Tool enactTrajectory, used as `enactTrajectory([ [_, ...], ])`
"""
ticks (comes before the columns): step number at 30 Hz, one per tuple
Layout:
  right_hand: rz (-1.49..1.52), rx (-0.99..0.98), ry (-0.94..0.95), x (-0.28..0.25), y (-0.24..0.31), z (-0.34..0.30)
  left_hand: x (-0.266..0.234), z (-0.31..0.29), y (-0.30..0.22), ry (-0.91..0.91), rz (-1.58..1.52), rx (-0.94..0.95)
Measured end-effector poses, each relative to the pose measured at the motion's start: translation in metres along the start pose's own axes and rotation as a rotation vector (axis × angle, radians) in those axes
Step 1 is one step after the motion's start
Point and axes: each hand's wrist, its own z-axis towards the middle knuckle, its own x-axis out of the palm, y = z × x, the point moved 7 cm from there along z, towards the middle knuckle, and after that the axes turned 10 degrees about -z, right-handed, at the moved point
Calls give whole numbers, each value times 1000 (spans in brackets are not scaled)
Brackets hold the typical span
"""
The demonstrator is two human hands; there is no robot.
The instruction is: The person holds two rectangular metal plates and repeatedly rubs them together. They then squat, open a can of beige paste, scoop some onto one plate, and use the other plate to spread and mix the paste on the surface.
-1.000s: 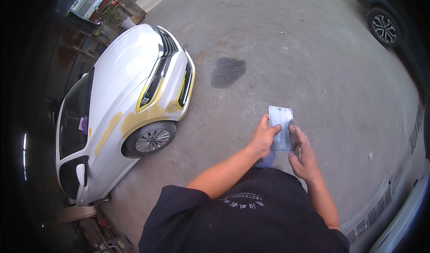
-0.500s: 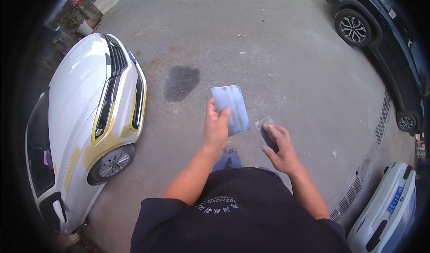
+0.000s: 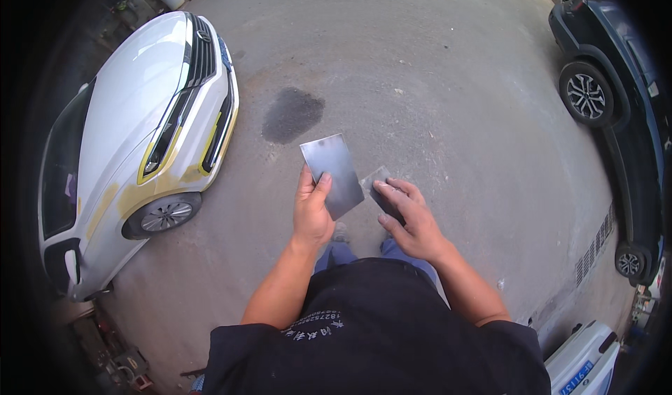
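In my left hand (image 3: 313, 209) is a thin, rectangular grey plate (image 3: 332, 167) with a smooth metallic sheen. My thumb lies on its upper face and the fingers go underneath. My right hand (image 3: 413, 216) grips a smaller flat dark scraper (image 3: 381, 192) with a pale, smudged far edge. Its fingers lie over the top, hiding much of it, and pale dust covers the fingertips. The scraper's far edge is close to the plate's right side; whether they touch I cannot tell. Both hands are in front of my waist, above the ground.
At left stands a white car (image 3: 136, 90) with yellowish filler patches (image 3: 150, 188) and yellow tape round its headlight. A dark car (image 3: 619, 80) is on the right, a pale car (image 3: 584, 356) at the lower right. A dark stain (image 3: 294, 115) marks the pavement; a drain grate (image 3: 595, 248) runs along the right.
The plate has tilted and moved left in my left hand. My right hand has also moved left, bringing the scraper nearer the plate. The whole view has turned, shifting the cars.
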Motion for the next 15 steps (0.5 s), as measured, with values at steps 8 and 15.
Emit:
enactTrajectory([
  [8,382,-46,264,-4,-11,-9,54,-48,13,-156,295,587],
  [15,400,-242,441,-3,22,-11,45,-108,-5,-285,372,806],
])
